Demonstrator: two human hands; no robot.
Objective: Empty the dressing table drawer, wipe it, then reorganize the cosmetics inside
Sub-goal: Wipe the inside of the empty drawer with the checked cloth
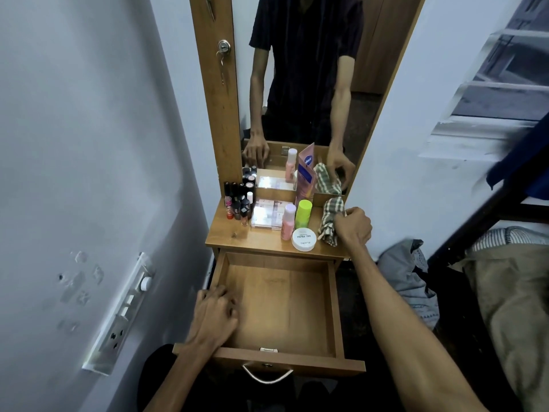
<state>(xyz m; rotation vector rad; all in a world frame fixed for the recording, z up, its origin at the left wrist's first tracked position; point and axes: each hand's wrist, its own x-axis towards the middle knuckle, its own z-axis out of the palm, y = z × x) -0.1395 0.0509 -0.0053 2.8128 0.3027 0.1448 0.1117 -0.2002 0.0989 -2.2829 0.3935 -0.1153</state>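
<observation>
The wooden drawer is pulled out and holds nothing. My left hand rests on its left wall near the front, fingers curled over the edge. My right hand is closed on a checked cloth at the right end of the dressing table top. On that top stand several lipsticks and small bottles, flat palettes, a pink bottle, a neon green bottle, a pink tube and a white round jar.
A mirror behind the top reflects a person's arms and torso. A white switch panel is on the left wall. Clothes and bedding lie on the floor at the right, beside a dark bed frame.
</observation>
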